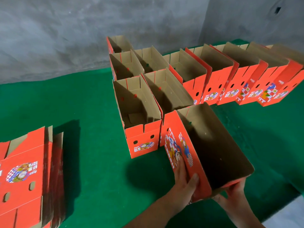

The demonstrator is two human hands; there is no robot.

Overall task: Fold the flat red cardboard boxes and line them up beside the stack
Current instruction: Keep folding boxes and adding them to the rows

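Nearest the camera, a folded red cardboard box (209, 150) stands open-topped on the green cloth table (98, 112), tilted and turned at an angle to the others. Its far corner sits just beside the front pair of standing boxes (143, 122). The left hand (182, 178) lies flat against its printed red side, fingers straight along the panel and thumb pressing near the box's near edge. The right hand (233, 193) grips the near bottom corner, fingers curled over the lower rim; the two hands are apart, one on each side of that corner.

Behind it, finished boxes stand in two short columns running away toward the grey wall (65, 38), walls touching. A further row of boxes (243, 79) stretches right along the table's back edge, packed side by side, the last ones blurred.

At the left edge lies the stack of flat red boxes (28, 170), well apart from the standing ones, with open green cloth between. Open cloth also shows to the right of the held box, up to the table's near right edge.
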